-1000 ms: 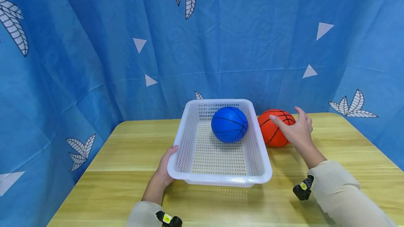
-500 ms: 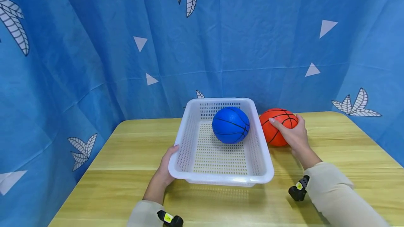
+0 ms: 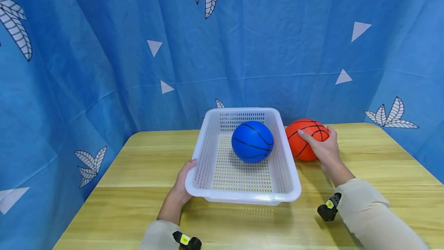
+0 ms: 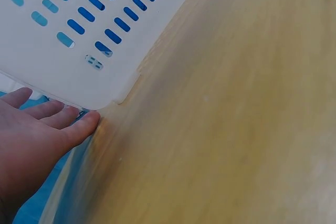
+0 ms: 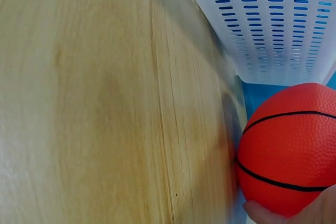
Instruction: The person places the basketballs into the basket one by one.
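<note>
One blue ball (image 3: 252,142) shifted nearer inside basket (image 3: 239,180); left grip (image 3: 182,184) holds rim (image 3: 243,196), right grip (image 3: 327,150) clasps red ball (image 3: 301,140).

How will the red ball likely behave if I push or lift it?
The red ball would probably roll if pushed, being round on a flat table. Its pebbled skin should give the right hand decent grip. The basket beside it would likely block it on that side.
</note>
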`<state>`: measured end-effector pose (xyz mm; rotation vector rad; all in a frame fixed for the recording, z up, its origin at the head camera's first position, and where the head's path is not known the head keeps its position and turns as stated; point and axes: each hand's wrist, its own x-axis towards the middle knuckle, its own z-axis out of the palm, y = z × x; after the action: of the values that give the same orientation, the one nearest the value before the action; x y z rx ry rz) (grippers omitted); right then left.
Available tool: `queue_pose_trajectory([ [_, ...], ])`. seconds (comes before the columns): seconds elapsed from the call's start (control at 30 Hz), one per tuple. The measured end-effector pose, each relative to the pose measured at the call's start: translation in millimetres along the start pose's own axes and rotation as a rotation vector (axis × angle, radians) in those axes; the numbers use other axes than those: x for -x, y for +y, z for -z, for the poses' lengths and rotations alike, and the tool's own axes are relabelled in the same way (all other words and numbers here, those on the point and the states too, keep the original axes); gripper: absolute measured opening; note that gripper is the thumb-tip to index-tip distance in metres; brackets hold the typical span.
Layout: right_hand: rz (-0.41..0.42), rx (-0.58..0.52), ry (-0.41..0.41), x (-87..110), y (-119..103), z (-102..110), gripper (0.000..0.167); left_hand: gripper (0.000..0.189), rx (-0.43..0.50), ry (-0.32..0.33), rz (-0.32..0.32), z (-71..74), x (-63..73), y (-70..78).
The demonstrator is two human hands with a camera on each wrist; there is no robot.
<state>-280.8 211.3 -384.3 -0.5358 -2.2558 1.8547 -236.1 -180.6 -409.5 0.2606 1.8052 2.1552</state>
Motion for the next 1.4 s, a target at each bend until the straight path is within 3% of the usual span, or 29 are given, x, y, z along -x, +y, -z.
queue_pose_trajectory([
  [0.37, -0.013, -0.039, 0.027, -0.8, 1.2, 4.5, 0.107, 0.063, -0.006, 0.0, 0.006, 0.2, 0.1, -0.5],
  [0.67, 0.078, -0.033, -0.002, 8.2, -16.3, 17.1, 0.097, 0.063, -0.003, -0.013, -0.002, 0.1, -0.5, -1.3],
  [0.93, 0.166, -0.26, -0.101, 23.2, -35.0, 21.9, 0.088, 0.063, 0.0, -0.015, -0.005, 0.5, 0.0, -1.0],
  [1.07, 0.247, -0.296, -0.151, 34.4, -45.1, 18.1, 0.082, 0.064, -0.01, -0.01, -0.004, 0.5, 0.9, -0.8],
  [1.23, 0.366, -0.233, -0.229, 51.0, -57.9, 9.8, 0.078, 0.063, -0.009, -0.008, 0.001, 0.6, 0.9, -0.9],
  [1.4, 0.485, -0.024, -0.28, 68.6, -63.7, 1.3, 0.079, 0.063, -0.011, -0.018, -0.007, 0.0, 0.3, 0.0],
])
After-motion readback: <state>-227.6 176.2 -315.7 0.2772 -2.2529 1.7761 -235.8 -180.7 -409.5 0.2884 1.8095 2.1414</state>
